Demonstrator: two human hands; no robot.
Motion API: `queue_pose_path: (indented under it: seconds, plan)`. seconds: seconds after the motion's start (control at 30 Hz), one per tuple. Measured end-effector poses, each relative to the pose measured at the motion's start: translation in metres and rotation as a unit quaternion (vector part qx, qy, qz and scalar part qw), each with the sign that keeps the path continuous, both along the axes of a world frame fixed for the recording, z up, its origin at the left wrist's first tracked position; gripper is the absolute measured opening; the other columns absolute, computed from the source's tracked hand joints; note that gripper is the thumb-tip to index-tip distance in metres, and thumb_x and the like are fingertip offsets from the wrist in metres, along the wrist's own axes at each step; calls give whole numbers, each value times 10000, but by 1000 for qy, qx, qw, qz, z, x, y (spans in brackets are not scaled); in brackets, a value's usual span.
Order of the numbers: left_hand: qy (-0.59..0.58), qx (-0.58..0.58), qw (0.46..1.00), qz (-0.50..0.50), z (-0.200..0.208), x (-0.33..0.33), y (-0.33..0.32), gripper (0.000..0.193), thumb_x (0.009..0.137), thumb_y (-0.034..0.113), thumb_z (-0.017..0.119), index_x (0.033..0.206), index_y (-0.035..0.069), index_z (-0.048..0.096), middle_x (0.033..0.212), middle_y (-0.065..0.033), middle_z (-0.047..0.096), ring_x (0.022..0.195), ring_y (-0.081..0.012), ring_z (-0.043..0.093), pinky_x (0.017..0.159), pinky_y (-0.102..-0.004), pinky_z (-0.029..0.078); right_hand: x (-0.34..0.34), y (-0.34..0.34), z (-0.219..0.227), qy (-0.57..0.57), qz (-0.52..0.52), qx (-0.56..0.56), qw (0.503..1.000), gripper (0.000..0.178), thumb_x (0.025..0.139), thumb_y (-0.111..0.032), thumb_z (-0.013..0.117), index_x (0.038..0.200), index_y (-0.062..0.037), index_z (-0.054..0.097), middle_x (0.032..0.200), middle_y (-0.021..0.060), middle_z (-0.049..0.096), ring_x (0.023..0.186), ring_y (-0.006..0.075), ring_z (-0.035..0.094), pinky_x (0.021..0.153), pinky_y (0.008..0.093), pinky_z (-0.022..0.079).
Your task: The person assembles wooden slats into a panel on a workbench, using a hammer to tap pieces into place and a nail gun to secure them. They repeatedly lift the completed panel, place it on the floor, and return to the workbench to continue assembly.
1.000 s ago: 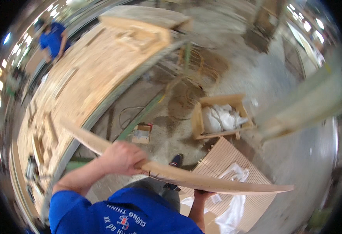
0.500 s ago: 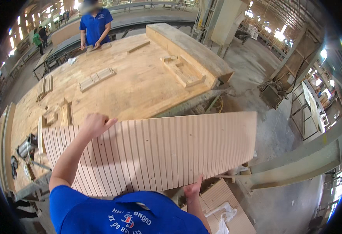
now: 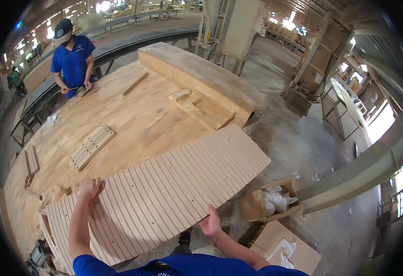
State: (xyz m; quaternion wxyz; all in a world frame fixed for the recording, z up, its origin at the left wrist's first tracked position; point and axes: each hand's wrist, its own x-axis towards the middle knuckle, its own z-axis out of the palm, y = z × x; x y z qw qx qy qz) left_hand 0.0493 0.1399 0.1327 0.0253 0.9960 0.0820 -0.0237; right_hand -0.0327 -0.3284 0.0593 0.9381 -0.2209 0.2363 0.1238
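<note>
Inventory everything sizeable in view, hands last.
Long grooved wooden panel: one, tan, in both hands
Large wooden worktable: one, light brown, beyond panel
Boxy wooden ledge: one, tan, worktable's far right
Rectangular wooden frame: one, tan, beside ledge
Drilled wooden strips: group, tan, on worktable
Open box: one, tan, panel's right
Crumpled packing: uncounted, white, inside box
Second grooved panel: one, tan, beside box
Slanting beam: one, grey, right
Co-worker: one, blue shirt, worktable's far side
Left hand: one, bare, panel's far edge
Right hand: one, bare, panel's near edge
</note>
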Motion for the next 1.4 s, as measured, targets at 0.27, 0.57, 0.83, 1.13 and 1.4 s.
queue_pose_path:
  seconds: [0.27, 0.57, 0.83, 1.13, 1.4]
  plan:
    - [-35, -17, 999, -18, -17, -2, 50, 485, 886, 328, 368, 648, -19, 611, 729, -233, 595, 713, -420, 550, 700, -499, 413, 0, 32, 2, -6, 91, -38, 995, 355, 932, -207, 443, 1215, 5, 410, 1199, 160, 510, 1092, 293, 523, 914, 444, 433]
    - [-139, 130, 982, -15, -54, -15, 59, 300, 824, 254, 519, 993, 18, 595, 1102, -161, 528, 1040, -308, 444, 914, -459, 341, 81, 87, -33, -20, 198, -78, 977, 412, 901, -240, 511, 1253, -81, 368, 1197, 111, 498, 1089, 230, 520, 874, 430, 462]
    - [-33, -71, 975, -208, -26, -78, -150, 649, 729, 344, 638, 1291, 112, 410, 1351, -177, 357, 1275, -392, 267, 1023, -523, 205, 149, 143, -45, 13, 156, -160, 975, 373, 831, -331, 610, 1125, -116, 526, 1016, 42, 589, 897, 170, 581, 697, 365, 492]
    - [-85, 11, 988, -132, -66, -69, -160, 607, 838, 332, 537, 1357, 91, 335, 1423, -136, 283, 1317, -360, 217, 1056, -486, 187, 159, 132, -37, -36, 219, -171, 960, 456, 797, -316, 614, 1158, -48, 540, 1124, 127, 569, 961, 264, 590, 767, 464, 496]
    - [-95, 113, 973, -175, -78, -91, -173, 502, 932, 320, 396, 1380, 113, 306, 1422, -118, 290, 1296, -312, 273, 1037, -415, 248, 14, -92, -68, -237, 359, -584, 688, 321, 792, -365, 565, 804, -47, 610, 738, 97, 634, 688, 223, 630, 646, 351, 464]
